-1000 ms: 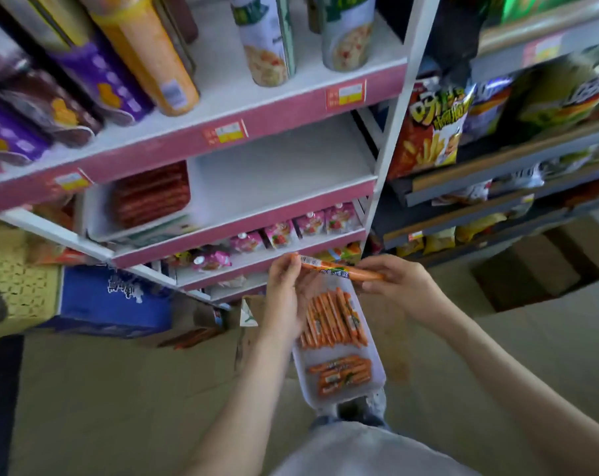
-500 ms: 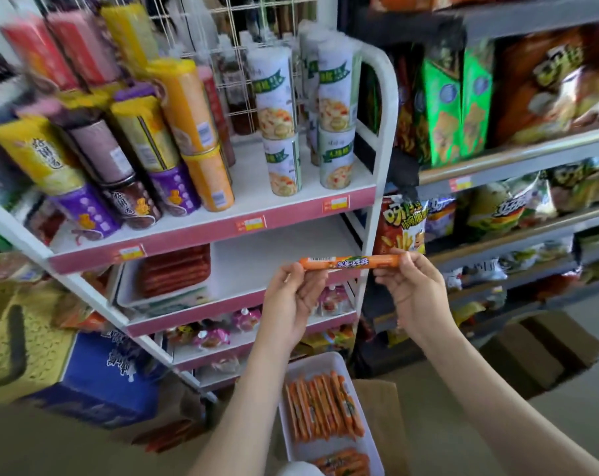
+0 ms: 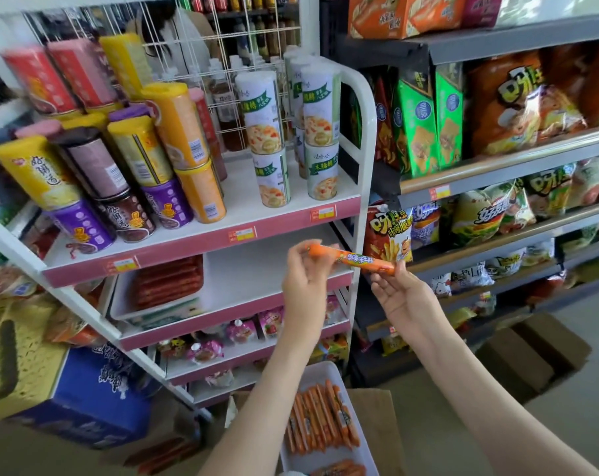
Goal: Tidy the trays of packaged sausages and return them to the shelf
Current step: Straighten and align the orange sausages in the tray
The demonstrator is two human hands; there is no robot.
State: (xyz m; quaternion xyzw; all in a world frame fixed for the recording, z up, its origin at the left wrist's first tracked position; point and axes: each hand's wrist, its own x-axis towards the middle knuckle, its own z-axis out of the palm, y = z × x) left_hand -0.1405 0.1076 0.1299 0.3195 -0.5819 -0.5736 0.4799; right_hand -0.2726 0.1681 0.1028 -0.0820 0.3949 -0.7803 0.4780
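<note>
An orange packaged sausage [image 3: 351, 259] is held up level in front of the white shelf unit. My left hand [image 3: 303, 274] pinches its left end, and my right hand [image 3: 399, 295] holds its right end from below with the fingertips. Below, at the bottom edge, a white tray [image 3: 320, 372] holds several orange sausages [image 3: 322, 420] lying side by side. A second white tray [image 3: 153, 312] with dark red sausage packs [image 3: 167, 281] sits on the left half of the middle shelf [image 3: 267, 273], whose right half is bare.
Stacked canned goods [image 3: 174, 156] fill the shelf above, and pink pouches [image 3: 239, 331] the one below. Snack bags [image 3: 518, 108] crowd the dark rack at right. A blue carton [image 3: 95, 403] stands at lower left, and cardboard boxes [image 3: 531, 355] on the floor at right.
Both hands lifted the single sausage from over the tray to shelf height. My view tilted upward, so the tray slid to the bottom edge and the upper shelves came into sight.
</note>
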